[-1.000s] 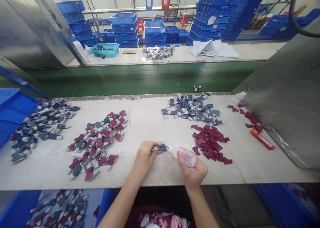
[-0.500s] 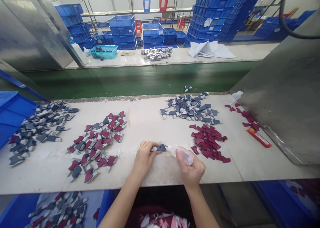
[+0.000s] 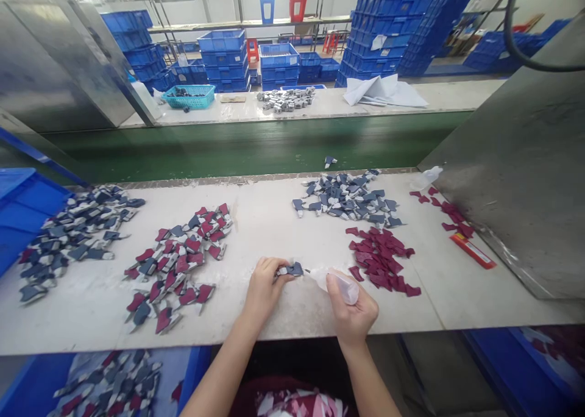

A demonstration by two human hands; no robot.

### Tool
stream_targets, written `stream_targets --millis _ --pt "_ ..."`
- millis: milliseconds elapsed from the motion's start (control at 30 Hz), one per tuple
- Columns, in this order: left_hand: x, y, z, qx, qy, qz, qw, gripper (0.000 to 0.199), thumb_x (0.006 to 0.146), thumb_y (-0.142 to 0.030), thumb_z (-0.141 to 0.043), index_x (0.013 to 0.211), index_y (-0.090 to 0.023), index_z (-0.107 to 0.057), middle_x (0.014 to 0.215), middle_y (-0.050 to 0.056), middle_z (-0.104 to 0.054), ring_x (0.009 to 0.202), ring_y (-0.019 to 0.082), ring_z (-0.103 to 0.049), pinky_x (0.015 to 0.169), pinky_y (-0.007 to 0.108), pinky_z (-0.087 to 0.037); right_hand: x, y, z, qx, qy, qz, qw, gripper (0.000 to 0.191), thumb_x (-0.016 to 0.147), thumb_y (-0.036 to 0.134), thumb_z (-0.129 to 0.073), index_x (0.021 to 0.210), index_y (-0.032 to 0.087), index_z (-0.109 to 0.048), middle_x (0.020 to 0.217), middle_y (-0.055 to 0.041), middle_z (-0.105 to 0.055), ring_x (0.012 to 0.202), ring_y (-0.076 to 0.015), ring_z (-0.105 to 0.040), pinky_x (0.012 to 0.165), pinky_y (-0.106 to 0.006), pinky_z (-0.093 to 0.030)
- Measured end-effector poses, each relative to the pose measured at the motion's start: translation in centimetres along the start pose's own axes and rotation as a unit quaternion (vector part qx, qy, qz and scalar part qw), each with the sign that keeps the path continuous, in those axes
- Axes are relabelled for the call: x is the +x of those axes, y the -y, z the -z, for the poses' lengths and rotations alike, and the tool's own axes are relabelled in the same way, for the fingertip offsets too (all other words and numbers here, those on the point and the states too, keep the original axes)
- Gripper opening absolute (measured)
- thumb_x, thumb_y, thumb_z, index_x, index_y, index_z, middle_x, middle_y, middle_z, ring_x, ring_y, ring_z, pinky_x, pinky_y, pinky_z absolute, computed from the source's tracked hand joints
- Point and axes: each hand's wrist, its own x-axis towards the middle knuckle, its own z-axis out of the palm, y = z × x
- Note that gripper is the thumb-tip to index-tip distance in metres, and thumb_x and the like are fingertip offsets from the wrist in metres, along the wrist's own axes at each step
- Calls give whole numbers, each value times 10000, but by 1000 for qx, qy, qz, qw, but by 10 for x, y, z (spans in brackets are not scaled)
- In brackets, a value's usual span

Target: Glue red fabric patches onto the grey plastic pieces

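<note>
My left hand (image 3: pixel 266 286) pinches a small dark blue and grey plastic piece (image 3: pixel 296 269) just above the white worktop. In my right hand (image 3: pixel 354 313) is a translucent squeeze bottle (image 3: pixel 346 288), its thin tip pointing left, a short gap from the piece. To the right of the bottle lies a pile of flat maroon pieces (image 3: pixel 381 261). Beyond it sits a heap of blue and grey pieces (image 3: pixel 342 196). Left of my left hand are similar pieces with maroon parts on them (image 3: pixel 183 258).
Another blue-grey heap (image 3: pixel 77 228) lies at far left beside a blue crate (image 3: pixel 27 206). A green conveyor belt (image 3: pixel 237 146) runs behind the worktop, carrying one piece (image 3: pixel 329 161). At right are a red packet (image 3: pixel 473 251) and a slanted metal panel (image 3: pixel 525 191).
My right hand has drawn the bottle slightly to the right, its tip away from the piece. The lone piece on the belt has shifted left. My left hand stays nearly still.
</note>
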Motion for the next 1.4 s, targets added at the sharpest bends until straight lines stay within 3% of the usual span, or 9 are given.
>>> stream_targets --millis 167,300,500,1233,1400 --pt "1 -2 -1 -2 -2 10 1000 178 796 -86 -723 923 -202 -677 921 37 -736 894 235 -629 796 357 -523 -3 -2 2 12 -8 -28 1000 232 855 378 -686 793 162 -738 748 -64 -746 665 -227 -713 641 -327 -584" --pt "1 -2 -1 -5 -4 19 1000 172 792 -85 -724 914 -199 -684 904 35 -733 876 229 -630 785 352 -526 -5 -6 3 12 -31 0 999 220 837 365 -703 842 150 -748 753 -67 -752 629 -211 -710 582 -293 -572" --pt "1 -2 -1 -12 -4 27 1000 170 786 -98 -740 906 -203 -683 898 33 -730 872 226 -630 780 354 -529 3 0 -1 11 77 58 995 188 825 333 -717 880 157 -755 753 -58 -757 598 -183 -701 549 -255 -563" --pt "1 -1 -2 -9 -5 28 1000 172 777 -123 -765 904 -207 -683 881 31 -723 857 223 -637 758 341 -530 10 9 -5 10 99 117 988 125 861 258 -685 920 161 -737 773 -60 -761 636 -183 -721 589 -249 -584" --pt "1 -2 -1 -14 -6 27 1000 147 792 -132 -740 895 -217 -679 884 26 -723 863 221 -639 763 344 -533 9 8 -3 28 109 86 990 134 854 278 -688 897 165 -746 767 -57 -761 633 -189 -721 586 -260 -587"
